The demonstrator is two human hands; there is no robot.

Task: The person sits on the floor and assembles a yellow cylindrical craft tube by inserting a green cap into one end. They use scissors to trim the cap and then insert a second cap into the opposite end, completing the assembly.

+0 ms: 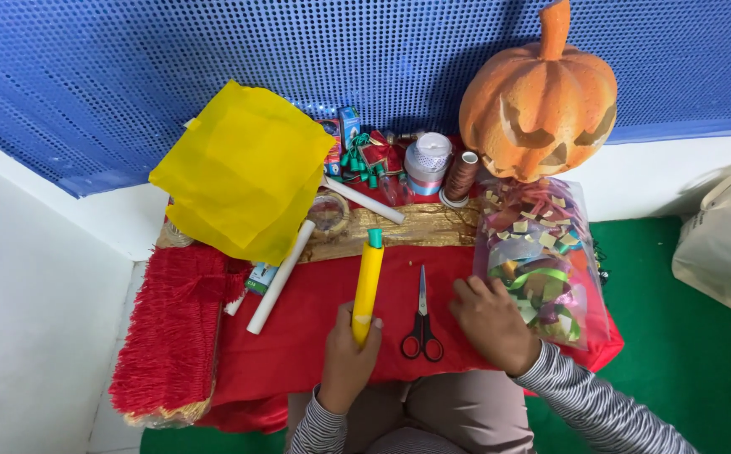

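Observation:
My left hand (347, 361) grips the lower end of a yellow tube with a teal cap (367, 282), held upright over the red cloth (298, 336). My right hand (491, 324) rests on the cloth, fingers spread, holding nothing, its fingertips at the edge of a clear bag of shiny paper scraps (542, 261). A pair of scissors with red and black handles (422, 324) lies between my two hands, blades pointing away from me.
A yellow tissue sheet (244, 172) stands at the back left, with white paper rolls (280, 277) beside it. An orange carved pumpkin (538, 97), ribbon spools (427, 164), a thread spool (460, 178) and small boxes sit at the back. Red fringe (168, 336) hangs left.

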